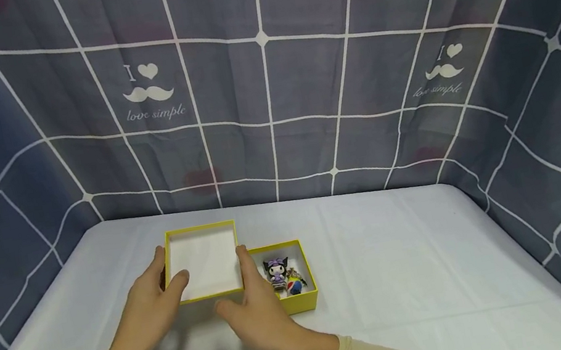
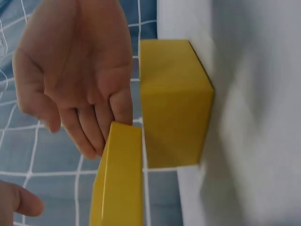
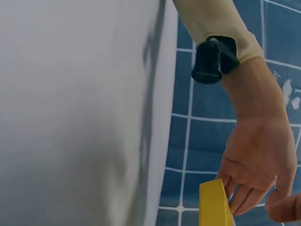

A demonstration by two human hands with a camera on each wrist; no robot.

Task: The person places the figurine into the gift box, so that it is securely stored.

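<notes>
A yellow box lid [image 1: 206,262] is held up above the table in the head view, its white inside facing up. The fingers of my left hand [image 1: 149,307] lie along its left side; the thumb overlaps the near left corner. Extended fingers of my right hand [image 1: 262,312] touch its right side, with the thumb apart from it. The left wrist view shows the right palm [image 2: 77,70] facing the lid [image 2: 123,174]. Beside the right hand stands a yellow box [image 1: 303,303] holding a purple-and-black figurine [image 1: 277,272] and a small colourful charm [image 1: 295,285].
A white cloth [image 1: 413,258] covers the table. Dark checked curtains [image 1: 298,84] rise behind it and along both sides. Dark straps [image 3: 214,61] sit at the wrists.
</notes>
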